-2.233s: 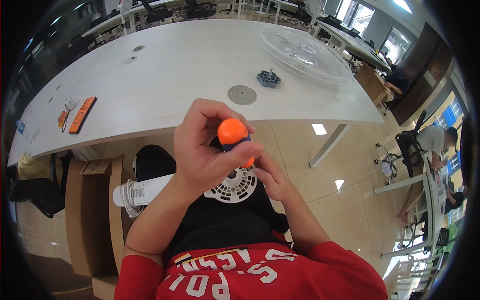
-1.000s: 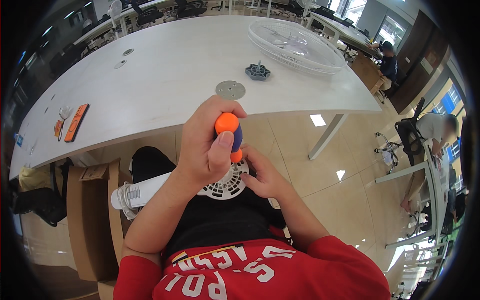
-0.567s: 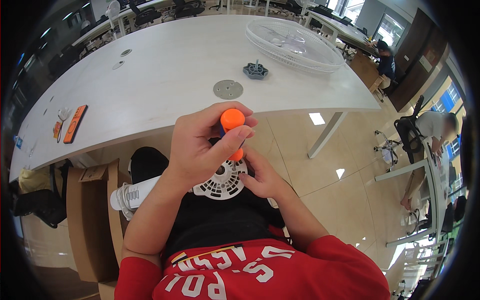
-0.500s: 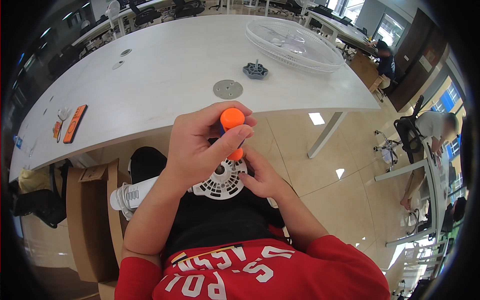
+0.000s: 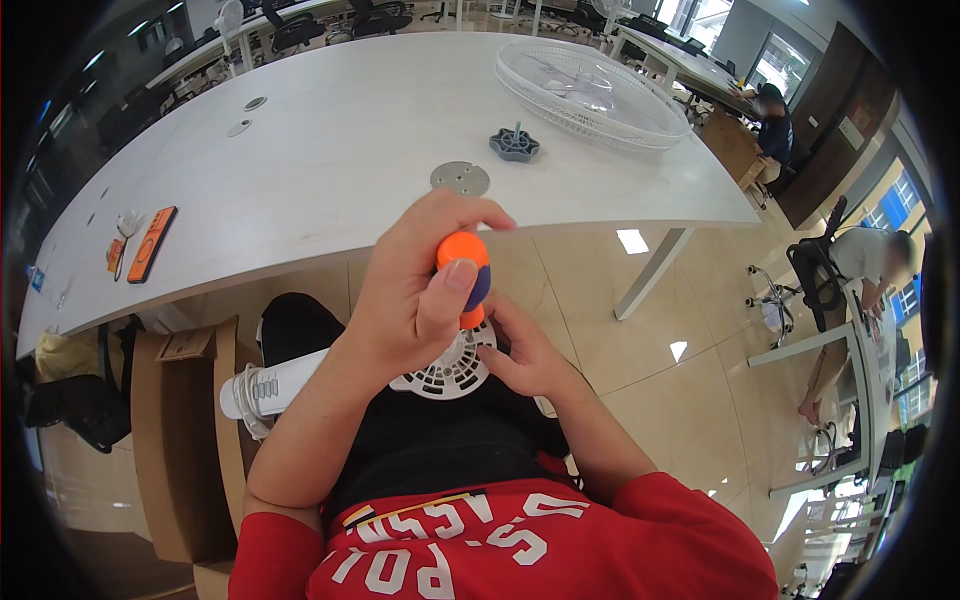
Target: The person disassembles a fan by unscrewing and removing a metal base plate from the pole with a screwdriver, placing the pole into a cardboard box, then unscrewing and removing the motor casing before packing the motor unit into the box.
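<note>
My left hand (image 5: pixel 405 275) is closed round the handle of an orange and blue screwdriver (image 5: pixel 462 249), thumb pressed along its side and one finger reaching out past it. The handle points up toward me; its tip is hidden. Below it, over my lap, is the round slotted white housing of a fan (image 5: pixel 455 378). My right hand (image 5: pixel 528 352) grips this housing by its right edge, thumb on the slotted face. To the left a white fan column (image 5: pixel 290 383) with a wound cord lies past my left forearm, partly covered.
Ahead stands a white table (image 5: pixel 330 130). On it are a grey star-shaped knob (image 5: pixel 514 146), a clear fan grille (image 5: pixel 540 98) and an orange phone (image 5: pixel 152 245). An open cardboard box (image 5: pixel 165 450) stands at my left. Two people work off to the right.
My left hand has turned with the screwdriver, and its fingers have shifted; more of the blue on the handle shows. The right hand and the housing stay about where they were.
</note>
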Demonstrator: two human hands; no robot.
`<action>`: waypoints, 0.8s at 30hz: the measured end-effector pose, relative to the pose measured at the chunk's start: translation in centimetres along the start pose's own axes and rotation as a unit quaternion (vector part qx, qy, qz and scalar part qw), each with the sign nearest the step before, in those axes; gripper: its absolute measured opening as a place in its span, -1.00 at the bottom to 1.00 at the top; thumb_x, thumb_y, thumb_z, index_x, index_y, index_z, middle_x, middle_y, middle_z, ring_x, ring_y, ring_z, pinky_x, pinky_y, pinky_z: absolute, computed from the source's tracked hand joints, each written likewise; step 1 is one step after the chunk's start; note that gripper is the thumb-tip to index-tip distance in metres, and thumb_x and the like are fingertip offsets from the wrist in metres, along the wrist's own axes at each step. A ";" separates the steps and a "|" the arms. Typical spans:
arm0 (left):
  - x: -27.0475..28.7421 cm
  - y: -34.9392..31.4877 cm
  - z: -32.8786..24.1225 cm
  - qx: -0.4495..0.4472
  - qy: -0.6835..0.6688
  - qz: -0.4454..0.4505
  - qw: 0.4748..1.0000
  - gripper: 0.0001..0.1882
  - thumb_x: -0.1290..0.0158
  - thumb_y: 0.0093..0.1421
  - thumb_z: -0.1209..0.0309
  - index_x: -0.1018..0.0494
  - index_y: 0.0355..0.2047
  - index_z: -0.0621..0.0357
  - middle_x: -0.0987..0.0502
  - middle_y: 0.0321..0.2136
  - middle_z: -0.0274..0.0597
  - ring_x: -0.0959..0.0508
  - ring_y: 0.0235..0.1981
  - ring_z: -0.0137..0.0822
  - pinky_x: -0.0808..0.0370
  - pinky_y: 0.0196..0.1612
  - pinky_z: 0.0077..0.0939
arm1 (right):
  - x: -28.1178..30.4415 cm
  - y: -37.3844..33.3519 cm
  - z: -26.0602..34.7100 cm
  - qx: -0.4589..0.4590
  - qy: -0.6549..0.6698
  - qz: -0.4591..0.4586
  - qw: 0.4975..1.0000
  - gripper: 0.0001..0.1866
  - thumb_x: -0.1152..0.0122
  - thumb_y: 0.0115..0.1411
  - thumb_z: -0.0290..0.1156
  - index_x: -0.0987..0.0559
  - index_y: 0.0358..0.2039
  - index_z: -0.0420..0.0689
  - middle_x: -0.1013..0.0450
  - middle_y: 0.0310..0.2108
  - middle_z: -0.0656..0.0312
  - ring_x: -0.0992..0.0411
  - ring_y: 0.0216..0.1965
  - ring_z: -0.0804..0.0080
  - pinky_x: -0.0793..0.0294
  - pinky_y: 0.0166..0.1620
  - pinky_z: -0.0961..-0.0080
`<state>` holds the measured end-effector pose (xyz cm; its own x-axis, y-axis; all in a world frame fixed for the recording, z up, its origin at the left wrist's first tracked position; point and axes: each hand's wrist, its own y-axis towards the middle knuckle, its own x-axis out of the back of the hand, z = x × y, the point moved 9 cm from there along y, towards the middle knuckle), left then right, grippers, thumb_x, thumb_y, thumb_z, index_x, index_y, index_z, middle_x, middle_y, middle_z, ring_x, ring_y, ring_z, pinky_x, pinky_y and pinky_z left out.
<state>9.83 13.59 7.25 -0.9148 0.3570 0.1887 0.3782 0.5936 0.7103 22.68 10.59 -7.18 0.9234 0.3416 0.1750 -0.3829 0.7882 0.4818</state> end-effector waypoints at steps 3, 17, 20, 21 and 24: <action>-1.2 0.0 -1.3 -0.059 0.054 0.069 0.994 -0.70 -0.07 0.42 0.28 -0.54 -0.04 0.28 -0.53 -0.27 -0.22 -0.55 -0.24 -0.49 -0.48 -0.16 -0.55 | -0.1 0.1 0.2 -0.024 0.018 -0.011 1.000 -0.61 -0.16 0.24 -0.62 -0.46 0.09 -0.20 -0.42 0.22 0.07 -0.43 0.20 0.24 -0.38 0.26 0.22; -2.4 -1.3 0.3 0.175 -0.269 0.045 0.946 -0.46 -0.19 0.37 0.35 -0.39 0.28 0.35 -0.62 0.05 0.07 -0.69 -0.08 -0.24 -0.61 0.07 -0.36 | 0.5 -0.5 -1.2 -0.057 0.005 -0.043 0.997 -0.90 -0.35 0.31 -0.50 -0.57 -0.21 -0.13 -0.51 0.21 0.06 -0.49 0.19 0.18 -0.44 0.20 0.19; -1.8 -1.6 0.6 0.202 -0.285 0.045 0.936 -0.41 -0.23 0.32 0.40 -0.38 0.31 0.33 -0.60 0.09 0.10 -0.68 -0.05 -0.23 -0.61 0.08 -0.35 | 0.6 -0.3 -0.9 -0.043 -0.005 -0.043 0.998 -0.90 -0.35 0.31 -0.50 -0.58 -0.21 -0.14 -0.50 0.22 0.06 -0.49 0.19 0.19 -0.44 0.20 0.20; -1.5 -1.6 0.6 0.202 -0.284 0.044 0.936 -0.41 -0.23 0.32 0.40 -0.38 0.31 0.33 -0.60 0.09 0.10 -0.68 -0.05 -0.23 -0.61 0.08 -0.35 | 0.7 -0.3 -0.7 -0.030 -0.031 -0.042 0.998 -0.90 -0.34 0.31 -0.50 -0.59 -0.20 -0.13 -0.50 0.22 0.06 -0.49 0.19 0.20 -0.45 0.19 0.21; -1.0 -1.3 1.3 0.223 -0.169 0.060 0.958 -0.39 -0.33 0.22 0.44 -0.43 0.25 0.33 -0.62 0.05 0.08 -0.66 0.02 -0.23 -0.61 0.09 -0.33 | 0.6 -0.4 -0.8 -0.053 -0.025 -0.042 0.997 -0.90 -0.34 0.31 -0.50 -0.59 -0.19 -0.13 -0.49 0.23 0.05 -0.49 0.18 0.21 -0.45 0.19 0.22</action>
<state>10.47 13.39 5.20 -0.7922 0.6094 -0.0327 0.5688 0.7567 0.3224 23.42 10.87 -7.98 0.9515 0.2488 0.1812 -0.3026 0.8636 0.4033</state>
